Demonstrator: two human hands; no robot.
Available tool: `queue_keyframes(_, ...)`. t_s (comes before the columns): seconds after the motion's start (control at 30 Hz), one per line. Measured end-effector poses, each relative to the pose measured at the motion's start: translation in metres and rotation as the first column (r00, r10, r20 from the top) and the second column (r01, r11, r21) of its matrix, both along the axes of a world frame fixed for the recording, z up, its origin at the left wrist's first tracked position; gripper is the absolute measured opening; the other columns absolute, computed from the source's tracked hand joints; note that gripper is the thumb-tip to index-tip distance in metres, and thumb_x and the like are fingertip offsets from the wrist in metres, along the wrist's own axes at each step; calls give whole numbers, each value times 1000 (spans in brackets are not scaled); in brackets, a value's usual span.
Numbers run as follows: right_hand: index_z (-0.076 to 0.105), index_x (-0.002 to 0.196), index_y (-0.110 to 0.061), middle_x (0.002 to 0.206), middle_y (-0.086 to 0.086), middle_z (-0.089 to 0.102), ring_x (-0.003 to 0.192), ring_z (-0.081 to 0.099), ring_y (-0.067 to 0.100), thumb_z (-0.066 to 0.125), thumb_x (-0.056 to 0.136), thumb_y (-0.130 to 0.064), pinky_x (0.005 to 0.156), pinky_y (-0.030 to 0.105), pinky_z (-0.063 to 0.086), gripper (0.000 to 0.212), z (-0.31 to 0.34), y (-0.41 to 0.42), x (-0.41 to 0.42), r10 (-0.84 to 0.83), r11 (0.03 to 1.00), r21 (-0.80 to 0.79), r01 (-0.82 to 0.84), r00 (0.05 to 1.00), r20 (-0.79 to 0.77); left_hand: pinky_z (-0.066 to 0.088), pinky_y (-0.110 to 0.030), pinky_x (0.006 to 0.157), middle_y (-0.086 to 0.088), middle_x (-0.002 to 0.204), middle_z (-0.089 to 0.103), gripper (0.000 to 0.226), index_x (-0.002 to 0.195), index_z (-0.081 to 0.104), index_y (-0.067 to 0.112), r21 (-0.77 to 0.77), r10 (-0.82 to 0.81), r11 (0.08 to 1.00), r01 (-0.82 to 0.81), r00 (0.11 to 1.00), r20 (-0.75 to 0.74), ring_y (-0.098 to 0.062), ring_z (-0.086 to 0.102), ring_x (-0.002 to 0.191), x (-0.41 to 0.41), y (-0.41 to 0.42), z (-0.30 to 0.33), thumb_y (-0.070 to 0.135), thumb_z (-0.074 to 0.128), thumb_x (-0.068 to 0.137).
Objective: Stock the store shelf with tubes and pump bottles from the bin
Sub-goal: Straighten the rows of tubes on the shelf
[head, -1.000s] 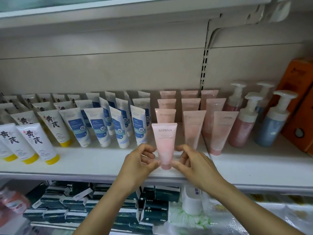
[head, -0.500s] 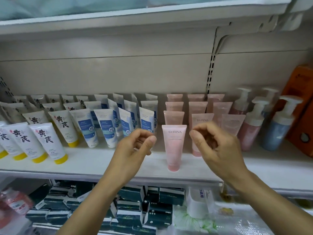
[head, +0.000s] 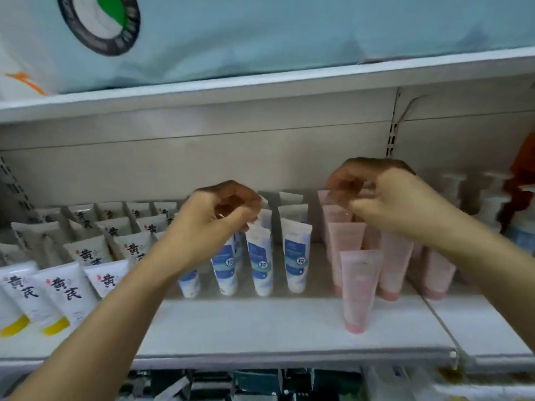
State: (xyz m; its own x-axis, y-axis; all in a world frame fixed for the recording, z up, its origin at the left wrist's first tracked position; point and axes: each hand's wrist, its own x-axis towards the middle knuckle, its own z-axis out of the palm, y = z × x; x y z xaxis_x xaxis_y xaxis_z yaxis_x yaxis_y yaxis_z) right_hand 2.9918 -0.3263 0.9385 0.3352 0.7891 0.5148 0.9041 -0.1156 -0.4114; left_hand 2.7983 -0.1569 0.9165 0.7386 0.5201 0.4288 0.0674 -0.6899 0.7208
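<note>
Both hands have lifted away from the front pink tube (head: 358, 287), which stands alone, cap down, near the shelf (head: 260, 325) edge. Left hand (head: 214, 224) hangs curled and empty over the blue tubes (head: 260, 256); right hand (head: 385, 198), fingers loosely curled, holds nothing above the pink rows (head: 396, 264). Blurred pump bottles (head: 492, 206) stand far right.

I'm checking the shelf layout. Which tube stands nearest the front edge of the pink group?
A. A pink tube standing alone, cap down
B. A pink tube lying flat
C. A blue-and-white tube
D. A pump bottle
A: one pink tube stands upright, cap down, ahead of the other pink ones, with neither hand touching it.
</note>
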Motion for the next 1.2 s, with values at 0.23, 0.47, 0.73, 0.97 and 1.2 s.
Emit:
queue_keyframes(0.23,66,96,-28,88,-19,62,85,61,4,61,90,-34,77,28,48,10,17,64,10,-2,983,-182,23,993,114,47,-4,69,15,87,71,12,98,69,29,189,-46,978,85,978,-202,2,66,81,12,77,27,22,61,93)
queue_keyframes(0.47,66,104,-24,98,-7,66,86,62,12,62,91,-37,80,26,49,19,14,121,30,-33,918,-376,129,967,253,46,-14,87,-2,114,68,24,117,68,11,407,-41,895,183,942,-334,-16,64,102,61,126,24,16,60,94)
queue_keyframes(0.73,66,109,-24,112,-6,61,84,52,8,66,90,-31,79,20,44,21,-17,165,65,-104,878,-409,247,935,340,35,2,74,1,121,65,32,122,64,18,485,-41,834,262,907,-420,-3,54,95,108,151,-3,13,64,91)
queue_keyframes(0.97,66,96,-16,100,2,63,78,57,14,66,87,-25,68,25,42,12,-17,176,69,-96,814,-509,278,930,355,43,-28,100,5,128,60,33,122,66,23,542,106,798,263,824,-556,-12,53,115,129,157,-17,14,64,90)
queue_keyframes(1.2,66,84,-13,86,3,63,78,61,19,69,83,-18,70,29,49,6,-27,186,81,-33,793,-553,255,925,378,43,-27,89,3,117,65,29,116,69,22,578,206,801,153,837,-507,-16,58,110,139,158,-27,30,66,89)
